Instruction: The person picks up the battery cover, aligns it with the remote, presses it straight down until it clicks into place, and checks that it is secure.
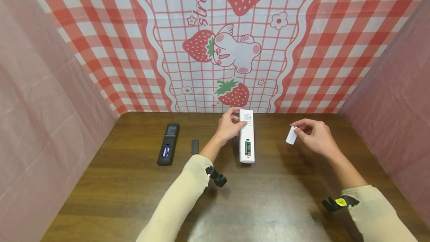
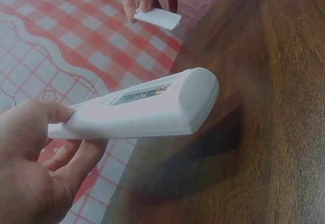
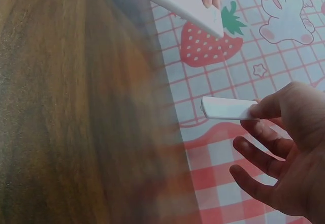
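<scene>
Two remotes (image 1: 170, 140) I see uncovered, neither closed yet: left hand (image 1: 228, 127) grips the white remote (image 1: 246, 133), right hand (image 1: 315, 136) pinches a white cover (image 1: 291, 136).

The person wears a pale cream top whose left sleeve (image 1: 179, 195) and right sleeve (image 1: 377, 212) are long, plain and close-fitting, with light creases and the fabric ending on the forearm, short of the bare left hand (image 1: 230, 125) and bare right hand (image 1: 315, 137). A small black wrist device (image 1: 216, 177) juts from the left cuff, narrow and angular with a rounded, knob-like end. Its black counterpart (image 1: 332, 204) at the right cuff has a similar shape and carries a bright yellow label (image 1: 340, 201).
</scene>
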`<state>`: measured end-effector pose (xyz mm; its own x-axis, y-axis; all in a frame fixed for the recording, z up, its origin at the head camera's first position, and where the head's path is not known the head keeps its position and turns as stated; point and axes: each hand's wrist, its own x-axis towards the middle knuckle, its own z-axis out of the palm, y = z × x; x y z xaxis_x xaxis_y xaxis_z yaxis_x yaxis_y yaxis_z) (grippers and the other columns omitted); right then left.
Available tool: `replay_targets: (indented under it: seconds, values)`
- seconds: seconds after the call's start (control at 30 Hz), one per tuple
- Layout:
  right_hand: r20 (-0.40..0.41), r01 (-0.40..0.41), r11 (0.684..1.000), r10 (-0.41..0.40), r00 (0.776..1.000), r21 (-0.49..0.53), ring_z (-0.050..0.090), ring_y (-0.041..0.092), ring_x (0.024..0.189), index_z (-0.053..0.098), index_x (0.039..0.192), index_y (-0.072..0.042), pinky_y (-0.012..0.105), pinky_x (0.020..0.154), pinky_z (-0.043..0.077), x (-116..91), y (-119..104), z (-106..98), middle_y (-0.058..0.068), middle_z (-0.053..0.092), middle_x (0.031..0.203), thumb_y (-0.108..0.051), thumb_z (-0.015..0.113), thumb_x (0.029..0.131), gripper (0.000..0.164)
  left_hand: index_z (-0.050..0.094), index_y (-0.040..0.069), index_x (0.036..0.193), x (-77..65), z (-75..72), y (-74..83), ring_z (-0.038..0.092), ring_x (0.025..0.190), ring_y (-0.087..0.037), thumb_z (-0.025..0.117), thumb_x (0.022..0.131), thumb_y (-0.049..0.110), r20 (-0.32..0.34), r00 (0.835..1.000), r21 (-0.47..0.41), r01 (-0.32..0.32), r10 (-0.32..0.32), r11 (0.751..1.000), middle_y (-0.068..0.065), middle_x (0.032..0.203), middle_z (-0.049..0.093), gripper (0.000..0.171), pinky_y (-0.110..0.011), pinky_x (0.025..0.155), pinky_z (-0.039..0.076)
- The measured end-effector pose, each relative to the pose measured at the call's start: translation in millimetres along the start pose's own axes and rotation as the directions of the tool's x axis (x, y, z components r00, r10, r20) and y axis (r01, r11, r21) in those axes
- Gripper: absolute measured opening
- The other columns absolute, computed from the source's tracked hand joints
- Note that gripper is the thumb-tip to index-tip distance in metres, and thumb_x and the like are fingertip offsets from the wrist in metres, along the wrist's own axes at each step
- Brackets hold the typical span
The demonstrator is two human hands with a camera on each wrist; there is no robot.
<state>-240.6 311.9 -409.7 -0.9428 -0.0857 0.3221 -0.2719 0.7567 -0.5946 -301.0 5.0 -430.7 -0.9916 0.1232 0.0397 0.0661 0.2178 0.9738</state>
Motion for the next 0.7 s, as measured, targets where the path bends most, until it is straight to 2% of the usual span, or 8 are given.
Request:
replay_targets:
  seconds: [0.1, 0.33, 0.57, 0.7]
  values:
    - [0.001, 0.001, 1.0, -0.001, 1.0, 0.002, 0.056, -0.004, 0.073, 0.084, 0.116, 0.0, 0.019, 0.058, 0.046, 0, 0, 0, 0.021, 0.081, 0.094, -0.005, 0.08, 0.101, 0.016, 0.058, 0.011, 0.159, 2.2, -2.6, -1.2, 0.074, 0.081, -0.021, 0.082, 0.099, 0.003, -0.006, 1.0, -0.002, 0.005, -0.005, 1.0, -0.025, 0.126, 0.077, 0.065, -0.043, 0.069, 0.074]
    - [0.01, -0.006, 1.0, 0.006, 1.0, 0.005, 0.057, -0.003, 0.073, 0.083, 0.117, 0.0, 0.021, 0.058, 0.048, -2, -1, 2, 0.022, 0.082, 0.096, -0.005, 0.079, 0.102, 0.016, 0.058, 0.011, 0.16, 1.7, -9.5, -1.2, 0.074, 0.082, -0.022, 0.081, 0.1, 0.003, -0.014, 1.0, -0.01, -0.001, 0.001, 1.0, -0.025, 0.127, 0.077, 0.065, -0.043, 0.071, 0.074]
    - [0.011, -0.003, 1.0, 0.002, 1.0, 0.025, 0.056, -0.004, 0.074, 0.084, 0.116, 0.0, 0.018, 0.057, 0.046, -2, -3, 5, 0.021, 0.082, 0.096, -0.005, 0.08, 0.102, 0.016, 0.059, 0.014, 0.159, 0.5, -15.8, -2.0, 0.071, 0.083, -0.02, 0.081, 0.1, 0.004, -0.023, 1.0, -0.026, 0.006, -0.006, 1.0, -0.024, 0.127, 0.076, 0.064, -0.052, 0.08, 0.075]
    - [0.003, 0.005, 1.0, -0.005, 1.0, 0.03, 0.056, -0.004, 0.074, 0.084, 0.116, 0.0, 0.017, 0.057, 0.046, -2, -5, 6, 0.021, 0.082, 0.096, -0.005, 0.08, 0.102, 0.016, 0.057, 0.014, 0.16, 0.7, -18.5, -2.1, 0.072, 0.083, -0.02, 0.08, 0.101, 0.004, -0.021, 1.0, -0.03, -0.001, 0.0, 1.0, -0.024, 0.128, 0.076, 0.064, -0.047, 0.076, 0.075]
